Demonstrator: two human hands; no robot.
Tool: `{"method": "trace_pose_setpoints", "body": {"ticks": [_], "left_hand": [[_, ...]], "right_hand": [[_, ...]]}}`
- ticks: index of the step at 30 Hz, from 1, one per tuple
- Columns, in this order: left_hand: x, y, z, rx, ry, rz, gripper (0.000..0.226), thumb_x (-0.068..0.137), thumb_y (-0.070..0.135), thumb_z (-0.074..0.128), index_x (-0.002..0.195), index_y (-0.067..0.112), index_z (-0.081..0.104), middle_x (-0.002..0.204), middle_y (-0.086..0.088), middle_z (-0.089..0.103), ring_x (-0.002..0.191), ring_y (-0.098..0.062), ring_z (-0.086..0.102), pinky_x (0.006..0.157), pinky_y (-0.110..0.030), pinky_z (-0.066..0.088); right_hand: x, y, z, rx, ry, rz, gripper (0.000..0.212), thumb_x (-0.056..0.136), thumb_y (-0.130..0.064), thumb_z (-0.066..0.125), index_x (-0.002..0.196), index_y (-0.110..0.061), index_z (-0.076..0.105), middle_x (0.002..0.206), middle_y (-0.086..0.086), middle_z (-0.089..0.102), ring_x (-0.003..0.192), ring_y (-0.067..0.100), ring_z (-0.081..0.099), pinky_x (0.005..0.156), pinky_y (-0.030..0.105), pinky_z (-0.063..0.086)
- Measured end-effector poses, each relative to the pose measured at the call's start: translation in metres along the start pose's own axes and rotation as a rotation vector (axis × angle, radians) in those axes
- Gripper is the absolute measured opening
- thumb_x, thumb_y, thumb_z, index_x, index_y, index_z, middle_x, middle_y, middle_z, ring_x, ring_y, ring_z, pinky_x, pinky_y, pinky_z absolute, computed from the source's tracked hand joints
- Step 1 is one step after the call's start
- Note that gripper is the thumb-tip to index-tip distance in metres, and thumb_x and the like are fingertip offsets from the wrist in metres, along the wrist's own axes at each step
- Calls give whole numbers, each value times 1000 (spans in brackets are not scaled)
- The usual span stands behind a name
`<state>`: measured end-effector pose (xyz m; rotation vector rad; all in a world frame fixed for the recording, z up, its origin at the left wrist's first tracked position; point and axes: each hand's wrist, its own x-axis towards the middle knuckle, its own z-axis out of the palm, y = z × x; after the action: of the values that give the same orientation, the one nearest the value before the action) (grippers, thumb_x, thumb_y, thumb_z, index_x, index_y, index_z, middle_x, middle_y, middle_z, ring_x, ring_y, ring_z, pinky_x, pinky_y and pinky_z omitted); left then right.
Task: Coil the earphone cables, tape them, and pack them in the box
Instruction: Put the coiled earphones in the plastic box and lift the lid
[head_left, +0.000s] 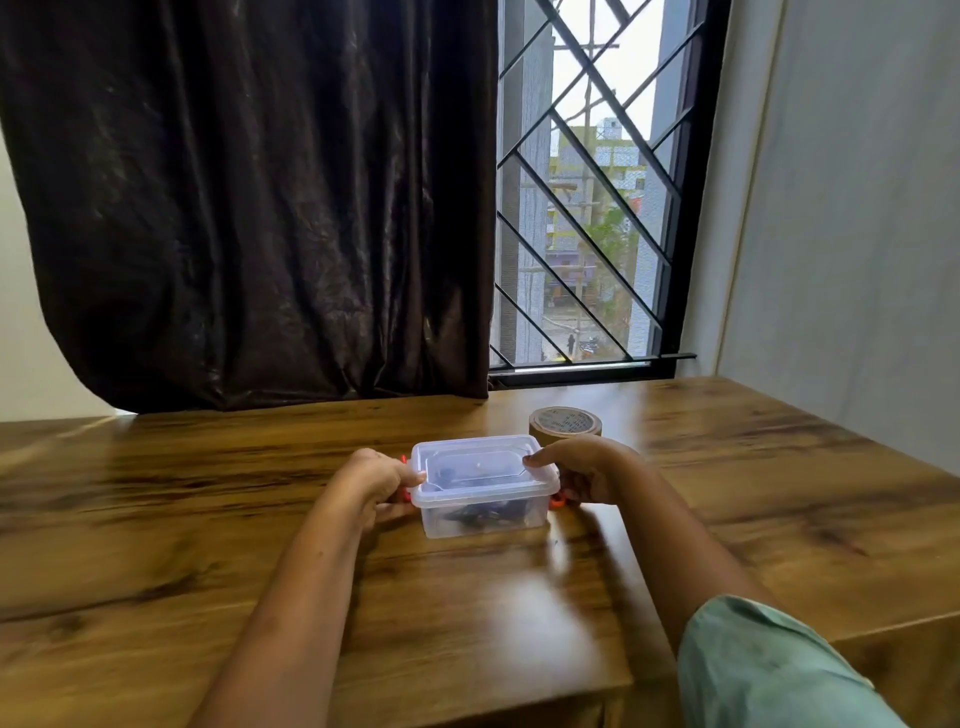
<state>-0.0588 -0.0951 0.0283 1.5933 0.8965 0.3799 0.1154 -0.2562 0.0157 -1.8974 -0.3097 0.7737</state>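
A small clear plastic box (483, 512) with its lid (475, 462) on stands in the middle of the wooden table (208, 519). Dark earphone cables (480, 514) show through its front wall. My left hand (371, 483) grips the box's left end, thumb on the lid's edge, fingers curled over the red clip there. My right hand (584, 475) grips the right end the same way, thumb on the lid's right edge, with a red clip (557, 501) showing below it. A roll of brown tape (565, 422) lies flat just behind the box.
A dark curtain (260, 208) hangs behind the table's far edge on the left. A barred window (587, 208) is at the back right, and a pale wall (857, 208) runs along the table's right side.
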Motion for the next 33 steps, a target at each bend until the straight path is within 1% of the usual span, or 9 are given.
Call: {"method": "trace_pose_setpoints", "body": {"ticks": [3,6,10,16,19,21,26,29,33], "left_hand": [[1,1,3,55,13,28,20,84,1,65,103,-2,59,101,-19,63,87,-27,66,60,-30,56],[1,4,7,121,68,88,9,84,-4,63,90,-1,57,93,-19,61,75,-25,62,52,-29,52],[2,3,9,199,118,118,12,85,-2,63,81,4,53,84,-13,58,73,-23,61,49,-27,50],[12,-1,12,309,172,162,4,84,2,62,86,4,59,86,-13,62,78,-25,65,73,-40,60],[13,-2,12,302,171,165,6,85,2,62,84,5,58,85,-13,62,78,-25,65,75,-41,59],[12,-2,11,285,168,164,7,85,3,63,83,6,56,86,-13,61,78,-24,65,74,-39,59],[14,-9,14,241,179,181,11,85,2,63,79,7,55,85,-14,62,79,-27,66,75,-44,59],[16,-13,15,284,219,218,7,84,5,62,79,7,59,80,-14,64,76,-29,67,73,-45,59],[17,-19,19,460,287,284,11,89,16,59,83,8,64,80,-11,66,74,-26,66,72,-39,59]], "right_hand": [[-2,-5,-1,-47,-43,59,41,86,-22,68,119,-3,55,83,9,53,61,13,46,52,20,37],[-4,-10,-3,-80,-75,121,24,86,-25,68,97,-7,57,85,4,52,67,12,48,56,17,39],[-5,-14,-7,-125,-99,191,29,84,-30,70,82,-7,52,76,4,48,61,10,45,57,16,38],[-3,-18,-11,-285,-43,192,40,77,-40,75,81,-13,47,69,2,42,57,12,39,54,18,36],[-1,-25,-7,-366,-34,140,39,80,-37,73,91,-10,48,69,4,43,58,14,42,60,22,41],[-2,-32,-2,-493,-3,92,35,85,-35,70,82,-6,50,67,6,43,59,17,43,61,25,41],[-7,-40,6,-764,132,-65,34,85,-37,68,68,-14,50,68,4,55,76,24,57,84,33,49],[-12,-42,10,-783,159,-13,37,87,-35,67,71,-8,49,73,6,56,79,24,54,81,30,46],[-20,-43,16,-883,230,-45,35,88,-39,64,78,-9,51,73,5,56,65,20,53,62,26,43]]}}
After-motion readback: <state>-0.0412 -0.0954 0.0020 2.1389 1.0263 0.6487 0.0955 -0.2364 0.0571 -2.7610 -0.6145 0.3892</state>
